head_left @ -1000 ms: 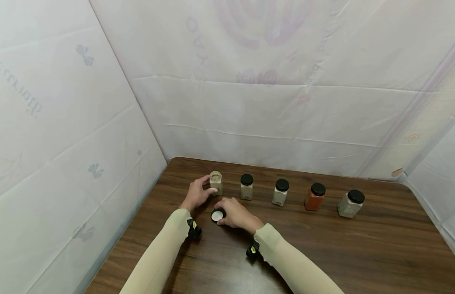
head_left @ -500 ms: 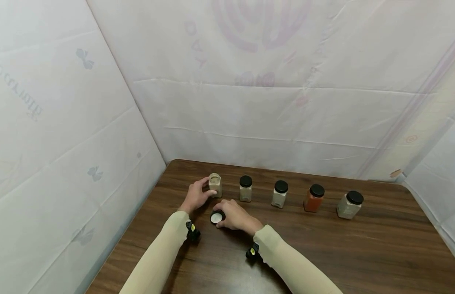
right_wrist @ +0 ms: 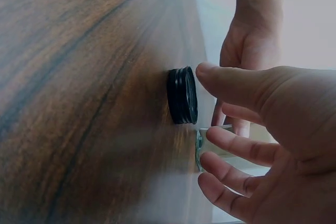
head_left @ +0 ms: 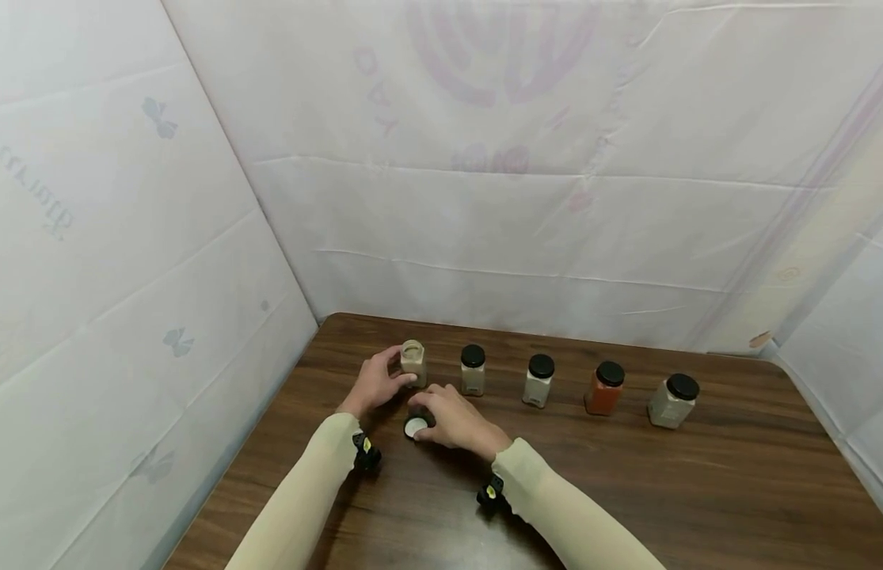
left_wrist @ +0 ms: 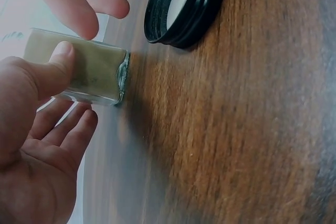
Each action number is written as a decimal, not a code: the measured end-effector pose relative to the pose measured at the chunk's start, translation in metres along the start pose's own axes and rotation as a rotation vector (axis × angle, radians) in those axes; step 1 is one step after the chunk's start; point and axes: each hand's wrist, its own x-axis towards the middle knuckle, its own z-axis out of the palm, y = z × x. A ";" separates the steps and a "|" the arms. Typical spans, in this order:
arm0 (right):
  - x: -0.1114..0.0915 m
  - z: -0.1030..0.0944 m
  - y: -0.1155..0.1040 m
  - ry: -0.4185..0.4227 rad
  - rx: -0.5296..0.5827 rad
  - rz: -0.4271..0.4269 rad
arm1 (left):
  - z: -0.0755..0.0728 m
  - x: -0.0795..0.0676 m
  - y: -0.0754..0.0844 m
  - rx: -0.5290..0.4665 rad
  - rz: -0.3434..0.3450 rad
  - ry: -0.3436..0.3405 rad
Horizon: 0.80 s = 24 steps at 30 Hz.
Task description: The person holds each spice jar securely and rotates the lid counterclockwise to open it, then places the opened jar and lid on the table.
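A clear spice jar (head_left: 414, 360) with beige-green powder and no lid stands at the left of the table. My left hand (head_left: 375, 384) holds it by the sides; in the left wrist view the thumb presses one face of the jar (left_wrist: 97, 74). A black screw lid (head_left: 416, 428) with a white liner lies on the wood, inner side up. Just above this lid (right_wrist: 182, 95) hovers my right hand (head_left: 451, 419), its thumb and fingers spread and apart from the lid in the right wrist view.
To the right stand several jars with black lids: a beige one (head_left: 473, 370), a whitish one (head_left: 538, 381), an orange-red one (head_left: 603, 389) and a pale one (head_left: 672, 401). White cloth walls (head_left: 441, 206) enclose the brown wooden table (head_left: 698, 491).
The right hand's fingers have loosened from the lid, which now lies flat on the table. The left hand stays on the jar. The head view shifts slightly.
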 end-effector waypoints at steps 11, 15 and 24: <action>-0.003 -0.002 -0.002 0.024 -0.015 -0.031 | 0.002 -0.001 -0.005 -0.018 0.012 0.006; -0.006 -0.005 -0.003 0.035 -0.011 -0.034 | 0.002 -0.004 -0.006 -0.014 0.026 0.023; -0.013 -0.009 -0.001 0.069 -0.023 -0.039 | 0.000 -0.007 -0.005 -0.062 0.036 0.042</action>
